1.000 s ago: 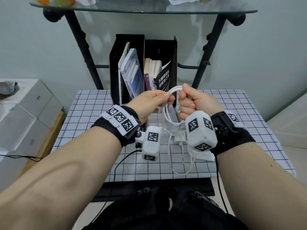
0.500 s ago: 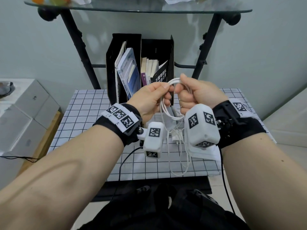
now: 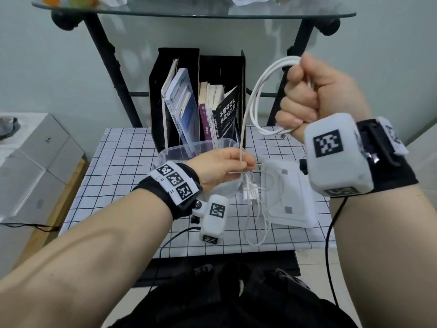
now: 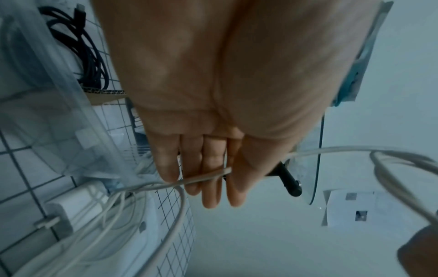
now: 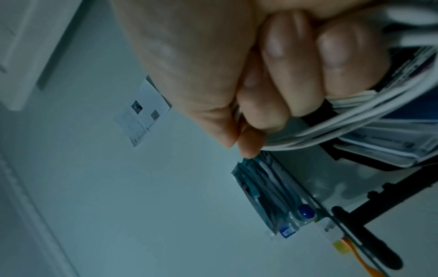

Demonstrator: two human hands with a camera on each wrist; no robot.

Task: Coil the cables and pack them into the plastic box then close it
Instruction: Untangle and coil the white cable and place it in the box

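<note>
My right hand (image 3: 305, 95) is raised at the upper right, fisted round several loops of the white cable (image 3: 254, 95); the right wrist view shows the loops (image 5: 360, 116) under its curled fingers. A strand drops to my left hand (image 3: 227, 166), which pinches it between thumb and fingers (image 4: 208, 180) just above the table. Below, the cable lies loose with a white charger plug (image 3: 250, 194) beside it. The clear plastic box (image 3: 186, 149) stands behind my left hand with a black cable (image 4: 92, 56) inside. Its white lid (image 3: 290, 209) lies flat to the right.
A black file holder with books (image 3: 196, 98) stands behind the box on the grid-patterned table (image 3: 123, 162). A glass shelf (image 3: 189, 13) on a black frame spans overhead. White boxes (image 3: 35, 162) sit left of the table.
The hands, together at the coil before, have parted: my right hand rose up and right with the loops, my left hand slid down along the cable towards the table.
</note>
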